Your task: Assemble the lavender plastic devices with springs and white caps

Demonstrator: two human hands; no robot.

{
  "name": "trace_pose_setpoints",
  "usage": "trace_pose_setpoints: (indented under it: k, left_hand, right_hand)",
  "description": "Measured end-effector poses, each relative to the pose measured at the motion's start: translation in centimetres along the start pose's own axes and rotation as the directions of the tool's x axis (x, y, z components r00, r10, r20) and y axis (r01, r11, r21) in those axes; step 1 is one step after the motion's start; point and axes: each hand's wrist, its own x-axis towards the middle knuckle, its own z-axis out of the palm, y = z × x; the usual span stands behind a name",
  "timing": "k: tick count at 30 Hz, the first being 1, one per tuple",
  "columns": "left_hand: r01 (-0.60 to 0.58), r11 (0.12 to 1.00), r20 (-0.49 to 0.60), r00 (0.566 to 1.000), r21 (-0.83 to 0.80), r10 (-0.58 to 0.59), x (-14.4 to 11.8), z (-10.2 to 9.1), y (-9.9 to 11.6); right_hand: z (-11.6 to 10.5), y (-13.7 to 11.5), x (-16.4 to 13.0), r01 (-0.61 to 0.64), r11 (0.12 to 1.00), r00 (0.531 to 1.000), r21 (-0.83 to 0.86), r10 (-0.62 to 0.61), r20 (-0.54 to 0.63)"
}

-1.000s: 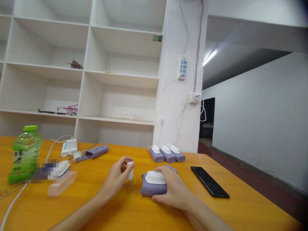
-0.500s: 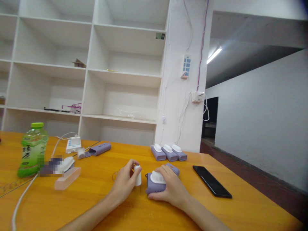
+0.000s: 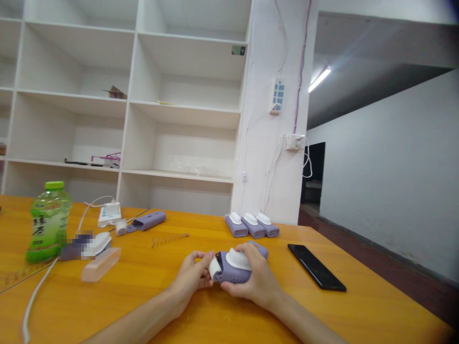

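I see my right hand (image 3: 257, 282) wrapped around a small purple case (image 3: 234, 274) with a white ribbed top, gripping it just above the orange table (image 3: 150, 291); my left hand (image 3: 191, 282) pinches a little white cap (image 3: 214, 268) with finger and thumb and presses it against the left end of the purple case; so both hands meet at the case, near the middle of the table and close to me.

A thin metal spring (image 3: 169, 238) lies on the table a bit behind my left hand, touching nothing; three more purple cases (image 3: 251, 225) with white tops sit side by side in a row at the far edge, behind my right hand; a black phone (image 3: 316, 273) lies flat to the right, well apart from my hands.

Far to the left stands a green bottle (image 3: 48, 221) with a green lid; beside it lies a clear pink box (image 3: 101, 263); a white cable (image 3: 36, 298) runs along the table near them; behind the table is a big white shelf (image 3: 129, 105).
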Motion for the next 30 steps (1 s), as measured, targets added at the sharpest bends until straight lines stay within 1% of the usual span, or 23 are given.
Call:
trace_pose_setpoints:
  k: [2, 5, 9, 14, 17, 23, 26, 28, 30]
  left_hand:
    - [-0.002, 0.999, -0.015, 1.0, -0.038, 0.002, 0.1, -0.1, 0.0]
    - [-0.023, 0.999, -0.021, 1.0, -0.04, 0.022, 0.2, 0.0, 0.0]
    - [-0.019, 1.0, 0.011, 1.0, -0.022, 0.019, -0.1, 0.2, 0.3]
    - [-0.005, 1.0, 0.06, 0.998, 0.018, 0.003, -1.0, 0.5, 1.1]
    - [-0.014, 0.999, 0.079, 0.997, 0.05, 0.009, -1.2, 0.6, 1.3]
    - [-0.085, 0.985, 0.089, 0.993, 0.153, 0.072, -1.0, 0.7, 0.9]
    - [-0.12, 0.972, 0.098, 0.99, 0.203, 0.102, -1.0, 0.8, 0.8]
    - [-0.135, 0.963, 0.103, 0.988, 0.232, 0.114, -1.1, 0.8, 0.7]
    - [-0.149, 0.955, 0.111, 0.986, 0.255, 0.125, -1.1, 0.9, 0.6]
  right_hand:
    - [0.1, -0.2, 0.0, 0.008, 1.0, 1.0, -0.003, -0.008, 0.006]
    - [0.2, -0.3, 0.0, 0.008, 1.0, 1.0, -0.015, -0.008, 0.008]
    - [0.2, -0.4, 0.0, 0.004, 1.0, 1.0, -0.027, -0.004, -0.002]
    - [0.2, -0.6, 0.0, 0.022, 0.999, 1.0, -0.045, -0.022, 0.011]
    - [0.2, -0.7, 0.1, 0.019, 0.998, 1.0, -0.061, -0.018, 0.019]
    - [0.1, -1.0, -0.1, 0.001, 0.997, 0.997, -0.071, 0.004, 0.078]
    - [-0.2, -1.6, -0.1, -0.037, 0.997, 0.994, -0.067, 0.044, 0.101]
    - [-0.6, -2.1, 0.1, -0.075, 0.994, 0.985, -0.08, 0.086, 0.15]
    - [-1.0, -2.5, 0.5, -0.093, 0.989, 0.964, -0.114, 0.118, 0.239]
